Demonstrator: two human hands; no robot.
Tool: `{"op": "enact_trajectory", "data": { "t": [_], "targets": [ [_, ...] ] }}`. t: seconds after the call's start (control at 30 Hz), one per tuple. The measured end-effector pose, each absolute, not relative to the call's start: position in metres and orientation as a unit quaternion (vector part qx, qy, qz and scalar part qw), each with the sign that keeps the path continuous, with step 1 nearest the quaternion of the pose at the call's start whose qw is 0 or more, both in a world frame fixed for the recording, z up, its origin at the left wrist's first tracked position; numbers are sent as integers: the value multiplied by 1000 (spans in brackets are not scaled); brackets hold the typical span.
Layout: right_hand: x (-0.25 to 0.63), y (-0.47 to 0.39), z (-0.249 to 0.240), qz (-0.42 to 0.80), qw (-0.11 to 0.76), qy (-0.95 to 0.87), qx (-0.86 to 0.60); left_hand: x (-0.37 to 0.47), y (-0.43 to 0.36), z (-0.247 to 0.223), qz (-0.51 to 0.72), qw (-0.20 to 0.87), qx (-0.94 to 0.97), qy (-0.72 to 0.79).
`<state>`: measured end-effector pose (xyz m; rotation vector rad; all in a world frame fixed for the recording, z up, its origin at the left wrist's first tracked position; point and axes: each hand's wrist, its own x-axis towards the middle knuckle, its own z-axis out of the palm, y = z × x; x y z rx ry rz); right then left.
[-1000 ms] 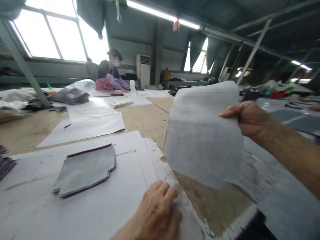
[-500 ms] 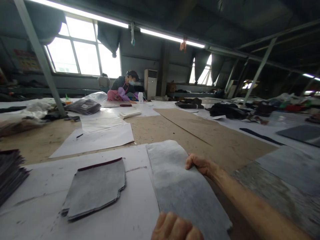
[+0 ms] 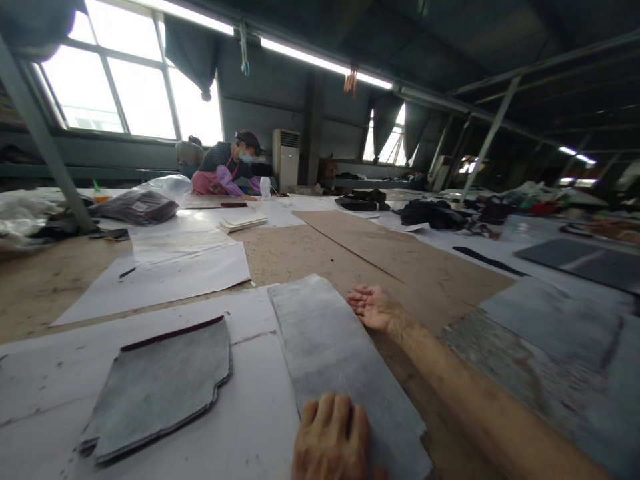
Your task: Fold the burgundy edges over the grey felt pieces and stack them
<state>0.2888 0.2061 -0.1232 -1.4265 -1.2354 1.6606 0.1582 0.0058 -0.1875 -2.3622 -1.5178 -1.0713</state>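
A long grey cloth panel (image 3: 330,333) with a rounded far corner lies across the white paper and the brown board in front of me. My left hand (image 3: 330,437) rests palm down on its near part, fingers extended and slightly bent, gripping nothing. Just past the panel's right edge, my right hand (image 3: 373,307) is turned palm up with its fingers loosely spread and nothing in it. To the left sits a stack of notched grey cloth pieces (image 3: 163,387) with a dark red edge along the top.
White paper sheets (image 3: 200,270) and brown board (image 3: 390,247) cover the table. A plastic-wrapped bundle (image 3: 137,205) and a slanting post (image 3: 50,147) stand at left. Dark cloth piles (image 3: 433,213) lie at far right. Across the table a co-worker (image 3: 225,167) leans over.
My right hand has let go of the panel's right edge and opened palm up. My left hand has moved forward onto the panel and uncurled. The view has swung slightly right.
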Motion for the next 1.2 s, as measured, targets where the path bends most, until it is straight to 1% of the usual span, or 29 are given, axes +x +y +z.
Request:
{"op": "enact_trajectory", "data": {
  "t": [0.1, 0.17, 0.27, 0.4, 0.47, 0.53, 0.6, 0.7, 0.77, 0.87, 0.97, 1.1, 1.2],
  "targets": [
    [294, 197, -118, 493, 375, -519, -589, 157, 0, -179, -363, 21, -786, -500],
    [297, 176, -113, 422, 375, -570, -597, 155, -3, -175, -389, -11, -781, -489],
    [297, 121, -104, 369, 313, -670, -563, 149, -9, -169, -461, -52, -748, -475],
    [288, 43, -97, 341, 203, -799, -453, 138, -11, -162, -522, -124, -668, -516],
    [285, 18, -100, 270, 127, -878, -375, 134, -10, -161, -547, -160, -623, -536],
    [285, 6, -107, 156, 65, -933, -318, 133, -8, -160, -581, -188, -578, -542],
    [288, 2, -114, 52, 45, -955, -289, 132, -7, -160, -603, -208, -545, -545],
    [290, 2, -123, -28, 44, -970, -236, 130, -3, -162, -619, -218, -506, -560],
    [288, -2, -127, -39, 58, -974, -217, 127, 1, -165, -626, -213, -481, -576],
    [278, -12, -134, -38, 110, -962, -248, 123, 10, -172, -638, -199, -448, -595],
    [270, -18, -145, -26, 199, -919, -341, 119, 15, -177, -645, -174, -441, -599],
    [273, -10, -160, 2, 342, -784, -517, 118, 11, -175, -643, -129, -471, -589],
    [281, -2, -165, 32, 407, -701, -585, 125, -2, -167, -606, -96, -553, -564]
  ]
}}
